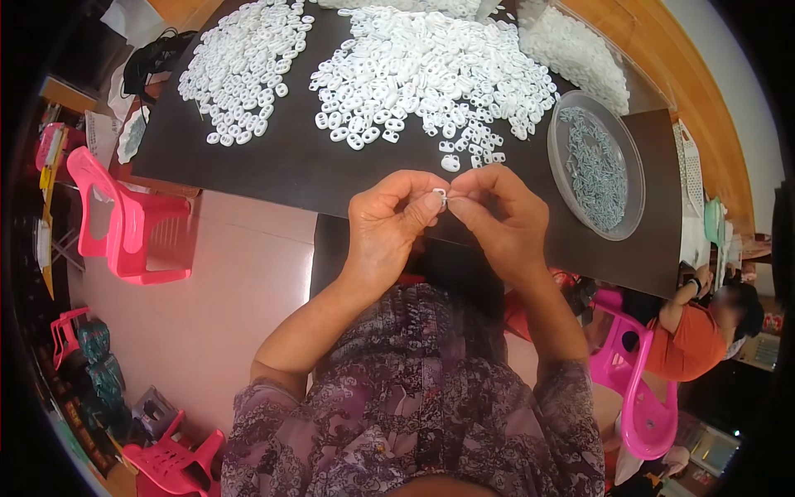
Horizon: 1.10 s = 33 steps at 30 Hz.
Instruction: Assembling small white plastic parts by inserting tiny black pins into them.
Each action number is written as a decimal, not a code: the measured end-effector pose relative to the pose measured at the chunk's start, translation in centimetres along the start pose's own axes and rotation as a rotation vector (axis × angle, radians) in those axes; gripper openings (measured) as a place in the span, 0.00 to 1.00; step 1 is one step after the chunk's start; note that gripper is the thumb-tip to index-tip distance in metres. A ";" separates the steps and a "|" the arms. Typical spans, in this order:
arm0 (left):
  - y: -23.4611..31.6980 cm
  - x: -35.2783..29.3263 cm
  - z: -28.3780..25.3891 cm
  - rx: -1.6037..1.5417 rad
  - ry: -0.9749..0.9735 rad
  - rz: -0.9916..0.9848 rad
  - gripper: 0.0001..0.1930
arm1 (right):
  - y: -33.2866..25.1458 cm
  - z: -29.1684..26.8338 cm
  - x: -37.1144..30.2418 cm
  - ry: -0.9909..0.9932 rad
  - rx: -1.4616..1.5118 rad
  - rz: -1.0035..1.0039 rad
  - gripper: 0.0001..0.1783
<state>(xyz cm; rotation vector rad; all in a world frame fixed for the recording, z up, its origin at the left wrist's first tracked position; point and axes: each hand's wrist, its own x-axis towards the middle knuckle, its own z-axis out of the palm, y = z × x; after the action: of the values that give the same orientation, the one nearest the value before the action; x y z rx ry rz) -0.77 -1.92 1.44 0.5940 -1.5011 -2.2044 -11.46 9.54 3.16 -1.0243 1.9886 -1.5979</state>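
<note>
Over the near edge of the dark table, both hands meet fingertip to fingertip. My left hand (pixel 385 219) pinches a small white plastic piece (pixel 440 193) between thumb and forefinger. From the other side, the thumb and forefinger of my right hand (pixel 505 219) close against that piece; whatever is between them is too small to make out. Just beyond the fingers lie several loose white pieces (pixel 474 145). Behind them spreads a big heap of white oval two-holed plastic pieces (pixel 422 70). To the right stands a round clear bowl (pixel 556 186) of small grey metal screws (pixel 598 174).
A second heap of white oval pieces (pixel 240 74) covers the table's far left. A clear bin (pixel 654 95) of small white parts stands at the far right. Pink chairs (pixel 124 224) are on the floor at left. A person in orange (pixel 691 344) sits at right.
</note>
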 end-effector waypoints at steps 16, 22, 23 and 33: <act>-0.6 -0.7 -0.4 0.302 0.087 0.278 0.07 | -0.5 1.7 0.0 0.044 0.110 0.045 0.06; 0.0 -1.0 -0.6 0.287 0.082 0.221 0.08 | -0.3 1.8 0.1 0.027 0.039 0.033 0.05; -0.2 -1.1 -0.7 0.345 0.088 0.245 0.08 | 0.0 1.9 0.1 0.024 0.040 0.034 0.05; -0.1 -0.6 -0.9 0.301 0.109 0.164 0.09 | 0.4 1.9 0.4 0.007 0.146 0.025 0.05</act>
<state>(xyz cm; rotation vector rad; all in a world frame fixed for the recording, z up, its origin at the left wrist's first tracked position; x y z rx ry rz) 0.23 -2.26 1.15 0.6467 -1.7690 -1.8096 -10.55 7.99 2.31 -0.9358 1.8506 -1.7066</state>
